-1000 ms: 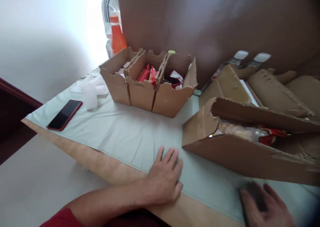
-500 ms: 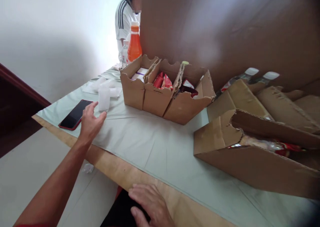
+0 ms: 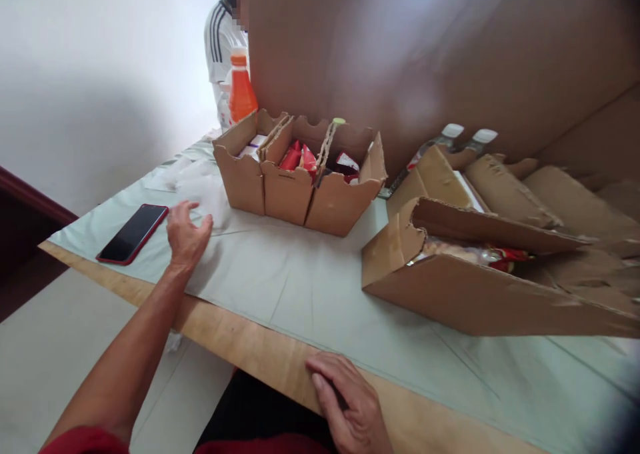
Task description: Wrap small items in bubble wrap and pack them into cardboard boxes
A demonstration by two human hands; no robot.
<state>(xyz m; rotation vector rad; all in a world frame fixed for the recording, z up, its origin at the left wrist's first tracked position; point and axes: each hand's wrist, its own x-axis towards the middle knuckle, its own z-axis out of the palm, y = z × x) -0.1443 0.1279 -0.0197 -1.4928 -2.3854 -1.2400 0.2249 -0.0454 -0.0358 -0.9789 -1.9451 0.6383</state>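
My left hand (image 3: 187,233) reaches out over the pale green cloth (image 3: 300,287), fingers apart and slightly cupped, holding nothing I can see. It is just right of a red-edged phone (image 3: 133,233) lying screen up. Crumpled clear plastic (image 3: 193,177) lies just beyond its fingertips. My right hand (image 3: 350,404) rests flat and empty on the wooden table edge (image 3: 260,357) close to my body. A cardboard box with three compartments (image 3: 300,191) holding red packets stands beyond the left hand.
A long cardboard box (image 3: 475,294) lies on its side at the right with packets inside. Behind it are more cardboard pieces and two white-capped bottles (image 3: 453,132). An orange bottle (image 3: 241,91) and a person in a striped white shirt (image 3: 217,37) are at the far end. A tall cardboard sheet (image 3: 425,54) backs the table.
My left hand left the near table edge and reached out to beside the phone. My right hand drew back from the right side to the near edge in front of me.
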